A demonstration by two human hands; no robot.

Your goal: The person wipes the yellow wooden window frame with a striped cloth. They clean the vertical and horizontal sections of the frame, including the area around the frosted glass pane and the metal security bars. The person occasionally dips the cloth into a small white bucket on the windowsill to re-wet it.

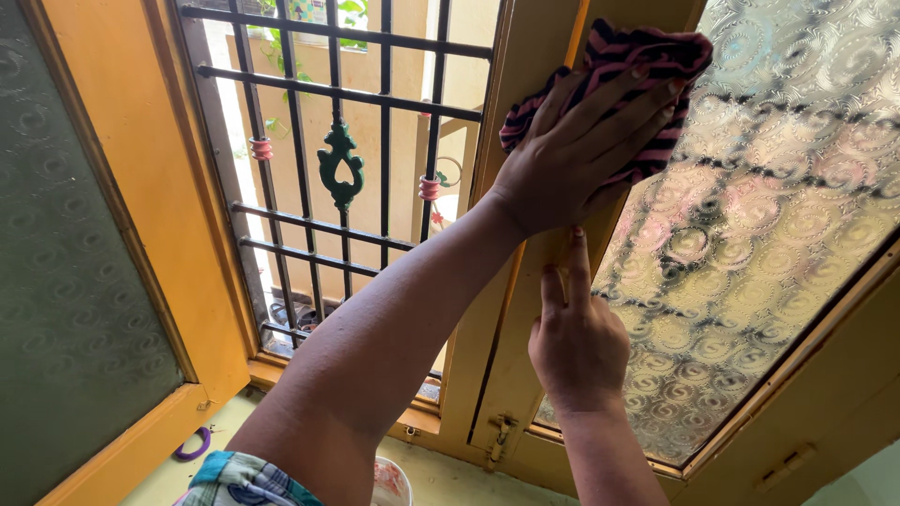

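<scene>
At the upper centre of the frame, the left hand [581, 155] presses a striped pink and dark cloth [647, 66] flat against the yellow wooden frame [525, 309] of an open window shutter, fingers spread over the fabric and grasping it against the wood. The cloth bunches above the fingertips and overlaps the edge of the patterned frosted glass pane [769, 234] that fills the right side of the picture. Just below, at centre right, the right hand [577, 342] grips the same shutter frame, its fingers curled around the edge and the index finger pointing up along the wood. To the left of both arms, a black metal window grille [337, 159] with a green ornament [339, 169] stands in the opening. At the lower left, a small purple ring [192, 446] lies on the sill.
</scene>
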